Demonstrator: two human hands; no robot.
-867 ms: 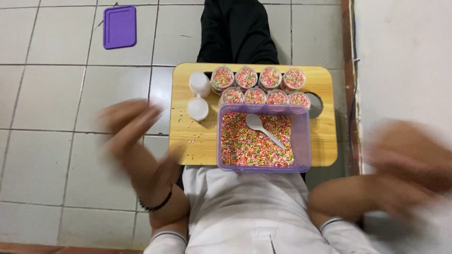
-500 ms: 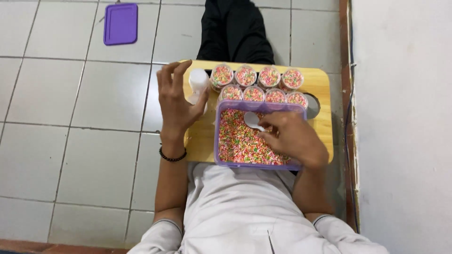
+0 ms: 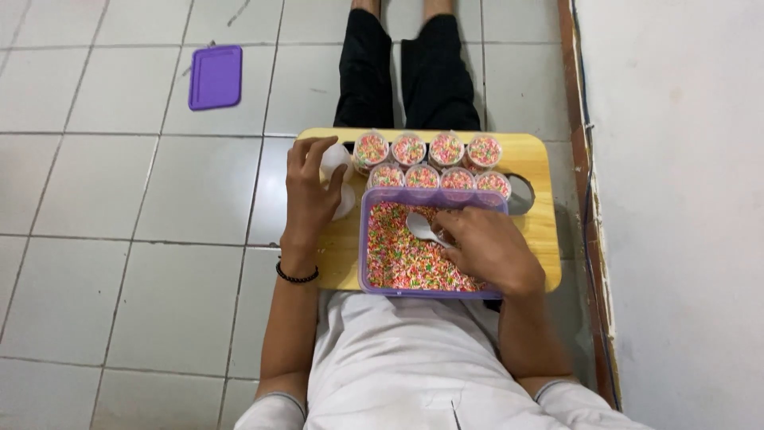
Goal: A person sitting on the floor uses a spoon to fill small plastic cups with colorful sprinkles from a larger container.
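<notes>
Head view: the left hand (image 3: 309, 191) curls loosely around a small white cup (image 3: 335, 159) at the board's (image 3: 532, 151) 9 o'clock edge; a second white cup (image 3: 344, 201) sits just under its thumb. The right hand (image 3: 485, 248) is closed on a white spoon (image 3: 424, 228), its bowl resting in the purple tub (image 3: 374, 239) of coloured sprinkles (image 3: 398, 255). Eight filled cups (image 3: 430, 163) stand at the tub's 12 o'clock. A purple lid (image 3: 215, 76) lies on the floor at 10 o'clock, well apart.

left hand (image 3: 309, 191): dropped onto white cups (image 3: 337, 163) | right hand (image 3: 485, 248): now gripping spoon (image 3: 422, 227) in tub
</notes>
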